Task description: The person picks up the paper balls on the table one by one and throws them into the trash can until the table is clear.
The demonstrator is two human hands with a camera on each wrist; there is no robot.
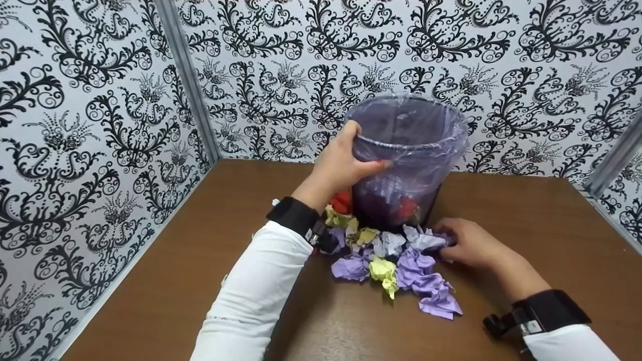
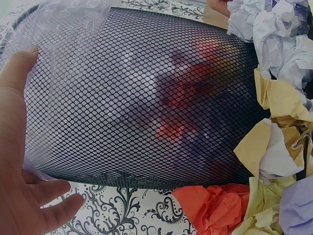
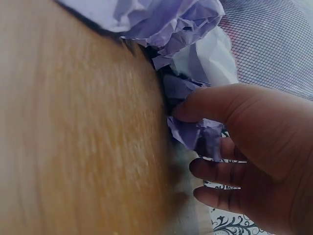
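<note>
Around the upper left of the mesh bin (image 1: 386,193), the left hand (image 1: 338,163) grips its side. The bin has a clear plastic liner (image 1: 434,159) and red paper (image 1: 407,207) low inside. Crumpled papers (image 1: 414,263) lie before it; at its lower right, the right hand (image 1: 469,244) pinches a purple piece (image 3: 185,134).

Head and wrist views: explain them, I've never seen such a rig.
No machine here, just a person's left hand and right hand. The wide picture comes from a head-worn camera; the close-ups, from the left wrist camera and right wrist camera. On the brown table, crumpled papers in purple, white, yellow and red lie beside a black mesh wastebasket with a clear plastic liner. The left hand grips the wastebasket near its rim; the right hand pinches a crumpled purple sheet.
</note>
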